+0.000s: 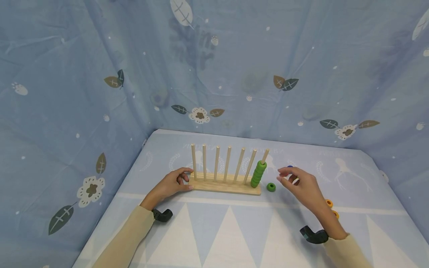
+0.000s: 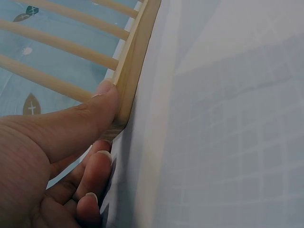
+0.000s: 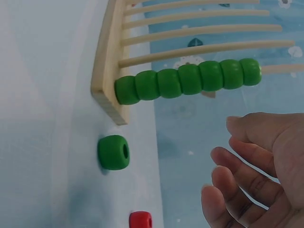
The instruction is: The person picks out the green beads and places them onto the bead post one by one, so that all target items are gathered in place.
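A wooden peg rack [image 1: 214, 186] with several upright rods stands on the table. Its rightmost rod carries a stack of green beads [image 1: 258, 174], with the rod's bare tip showing above them. My left hand [image 1: 174, 182] holds the rack's left end, thumb on the front of the base [image 2: 128, 80] and fingers behind. A loose green bead [image 1: 271, 187] lies just right of the base; in the right wrist view this green bead [image 3: 114, 152] shows its hole. Beside it, my right hand [image 1: 299, 184] hovers with nothing in its loosely bent fingers.
Past my right hand lies a blue bead [image 1: 290, 166], partly hidden by the hand. Two yellow-orange beads [image 1: 329, 203] sit by my right wrist. A red bead [image 3: 140, 220] appears low in the right wrist view. A patterned blue curtain [image 1: 234, 74] surrounds the table.
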Demonstrator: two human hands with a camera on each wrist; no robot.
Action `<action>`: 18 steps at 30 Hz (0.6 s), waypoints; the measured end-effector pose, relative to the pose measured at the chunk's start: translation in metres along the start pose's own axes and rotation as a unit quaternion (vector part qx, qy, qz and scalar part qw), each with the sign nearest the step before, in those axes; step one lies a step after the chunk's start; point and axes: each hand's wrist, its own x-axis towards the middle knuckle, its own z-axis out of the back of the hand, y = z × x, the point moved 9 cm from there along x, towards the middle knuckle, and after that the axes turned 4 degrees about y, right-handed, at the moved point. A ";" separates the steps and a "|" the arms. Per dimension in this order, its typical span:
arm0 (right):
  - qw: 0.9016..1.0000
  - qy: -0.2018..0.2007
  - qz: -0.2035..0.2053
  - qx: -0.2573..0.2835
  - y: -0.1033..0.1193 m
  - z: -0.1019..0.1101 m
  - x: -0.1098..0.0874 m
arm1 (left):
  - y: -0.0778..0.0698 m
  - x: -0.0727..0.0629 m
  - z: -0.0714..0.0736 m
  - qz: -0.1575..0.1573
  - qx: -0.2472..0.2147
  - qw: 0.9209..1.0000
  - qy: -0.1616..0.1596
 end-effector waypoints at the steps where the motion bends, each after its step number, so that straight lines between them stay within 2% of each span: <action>1: 1.000 0.006 -0.007 0.001 -0.002 -0.002 0.000 | 0.000 0.000 0.000 -0.001 0.000 1.000 0.000; 18: 0.997 0.044 -0.065 0.003 -0.032 -0.025 -0.003 | 0.002 0.000 0.000 -0.006 0.001 1.000 0.000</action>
